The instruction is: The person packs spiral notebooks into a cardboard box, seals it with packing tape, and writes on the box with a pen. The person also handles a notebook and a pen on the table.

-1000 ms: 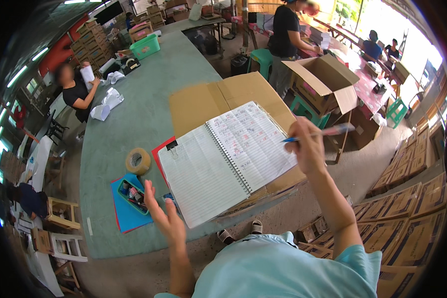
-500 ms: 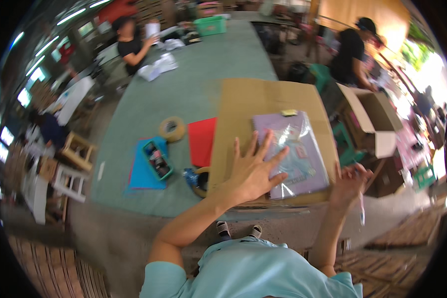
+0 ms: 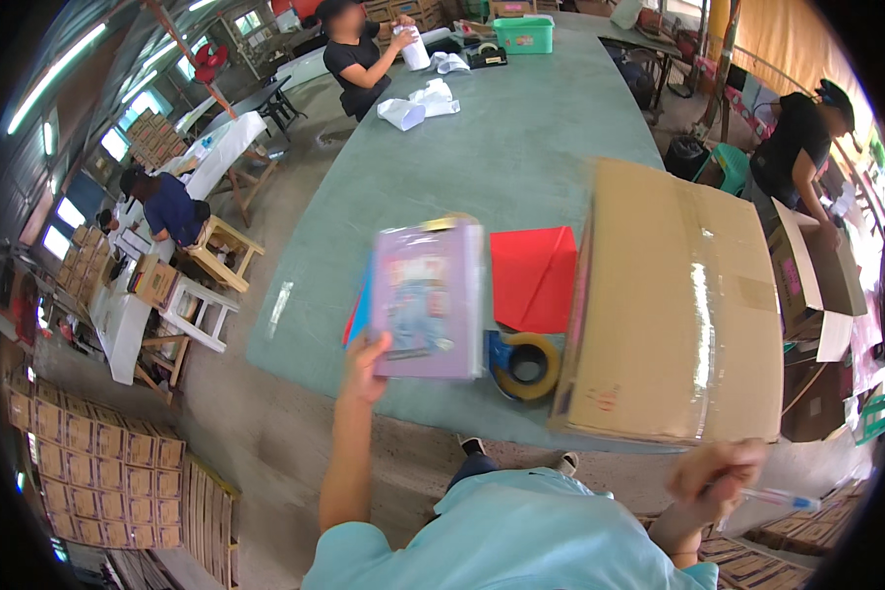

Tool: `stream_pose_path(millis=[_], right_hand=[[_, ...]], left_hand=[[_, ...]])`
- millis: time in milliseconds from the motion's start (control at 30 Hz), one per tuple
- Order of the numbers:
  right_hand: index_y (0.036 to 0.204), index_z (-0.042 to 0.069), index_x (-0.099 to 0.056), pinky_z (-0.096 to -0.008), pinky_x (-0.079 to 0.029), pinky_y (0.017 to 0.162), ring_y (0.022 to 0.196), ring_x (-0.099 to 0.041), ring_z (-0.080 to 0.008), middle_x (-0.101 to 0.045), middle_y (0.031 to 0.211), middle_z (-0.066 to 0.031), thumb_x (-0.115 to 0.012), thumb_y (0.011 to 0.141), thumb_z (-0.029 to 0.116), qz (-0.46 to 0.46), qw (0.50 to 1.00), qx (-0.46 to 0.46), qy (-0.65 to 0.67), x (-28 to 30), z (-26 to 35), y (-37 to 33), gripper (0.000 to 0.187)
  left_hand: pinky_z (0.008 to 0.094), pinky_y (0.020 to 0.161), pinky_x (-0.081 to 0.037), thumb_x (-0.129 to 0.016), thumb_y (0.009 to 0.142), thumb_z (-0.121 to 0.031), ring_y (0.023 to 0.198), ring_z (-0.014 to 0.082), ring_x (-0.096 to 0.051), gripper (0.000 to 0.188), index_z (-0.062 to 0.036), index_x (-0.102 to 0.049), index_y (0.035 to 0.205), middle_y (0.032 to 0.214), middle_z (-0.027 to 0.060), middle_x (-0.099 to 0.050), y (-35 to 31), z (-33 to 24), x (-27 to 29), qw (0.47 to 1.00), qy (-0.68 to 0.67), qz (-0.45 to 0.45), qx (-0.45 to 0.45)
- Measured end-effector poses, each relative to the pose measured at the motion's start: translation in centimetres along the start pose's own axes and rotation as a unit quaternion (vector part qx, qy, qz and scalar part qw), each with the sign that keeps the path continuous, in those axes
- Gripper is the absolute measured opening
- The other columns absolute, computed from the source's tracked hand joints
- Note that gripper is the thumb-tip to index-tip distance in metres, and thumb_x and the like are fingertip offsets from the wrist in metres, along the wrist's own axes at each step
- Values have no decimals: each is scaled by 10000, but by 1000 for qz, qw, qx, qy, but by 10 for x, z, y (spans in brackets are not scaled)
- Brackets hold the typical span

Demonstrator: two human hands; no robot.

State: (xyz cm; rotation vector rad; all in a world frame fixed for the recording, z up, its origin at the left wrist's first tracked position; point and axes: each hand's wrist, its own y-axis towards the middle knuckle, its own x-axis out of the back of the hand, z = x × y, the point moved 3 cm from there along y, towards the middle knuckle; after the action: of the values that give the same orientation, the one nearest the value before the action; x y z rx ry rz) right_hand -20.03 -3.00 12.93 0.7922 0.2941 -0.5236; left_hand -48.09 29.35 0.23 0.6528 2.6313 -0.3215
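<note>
My left hand (image 3: 366,369) grips the lower left corner of a purple notebook (image 3: 428,305) in shiny clear plastic, with a printed picture on its front and a yellow tag at its top edge. It is held up above the table, blurred, hiding most of a blue sheet (image 3: 361,307) behind it. My right hand (image 3: 715,480) is closed round a slim clear pen (image 3: 782,500) with a blue end, just off the near edge of a taped brown cardboard box (image 3: 649,315). Between notebook and box lie a red sheet (image 3: 534,277) and a blue tape dispenser (image 3: 524,365) with a roll.
The long green table (image 3: 521,128) carries crumpled white paper (image 3: 418,105) and a green basket (image 3: 524,35) at its far end. One person stands at the far left holding a white roll; another bends over an open carton (image 3: 836,261) at right. Stacked cartons (image 3: 108,472) stand lower left.
My left hand, spread over the notebook on the box before, has lifted it and carried it left. My right hand has moved lower, still with the pen. The view has turned left.
</note>
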Motion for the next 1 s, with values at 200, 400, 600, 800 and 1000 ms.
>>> stream_pose_path(millis=[200,400,600,800,1000], right_hand=[[1075,-14,-544,-213,-365,470,532,-475,-91,-554,690,-78,-592,921,220,75,957,-280,13,-116,-113,21,285],[1113,-31,-536,-206,-315,484,550,-386,-60,-514,726,-35,-581,930,237,85,945,-313,-27,-165,-186,36,328],[1089,0,-598,-259,-417,628,712,-495,-88,-558,795,-8,-579,929,282,154,906,-366,-148,-187,-198,49,324],[1095,45,-607,-284,-437,664,697,-516,-126,-597,786,-70,-609,908,235,295,859,-363,-209,-192,-199,40,267],[1104,8,-572,-241,-415,588,653,-514,-82,-562,730,-45,-611,906,189,308,816,-391,-293,-146,-195,7,271]], left_hand=[[418,982,-409,-635,864,-158,1130,270,-528,548,40,-395,1314,1259,154,-524,19,-22,213,995,-14,-100,-15],[366,872,-467,-640,852,-127,1074,247,-539,447,-11,-477,1252,1163,150,-553,52,-53,249,840,531,-89,-72],[335,702,-499,-666,770,-109,749,265,-617,274,-20,-617,1025,1032,134,-597,-60,-271,24,681,410,544,-267],[347,734,-484,-672,768,-124,804,275,-592,323,-31,-588,1066,1074,143,-568,-67,-273,-71,414,526,629,-396],[360,766,-469,-679,766,-140,859,285,-567,374,-42,-559,1106,1115,152,-538,-71,-254,-107,379,543,621,-420]])
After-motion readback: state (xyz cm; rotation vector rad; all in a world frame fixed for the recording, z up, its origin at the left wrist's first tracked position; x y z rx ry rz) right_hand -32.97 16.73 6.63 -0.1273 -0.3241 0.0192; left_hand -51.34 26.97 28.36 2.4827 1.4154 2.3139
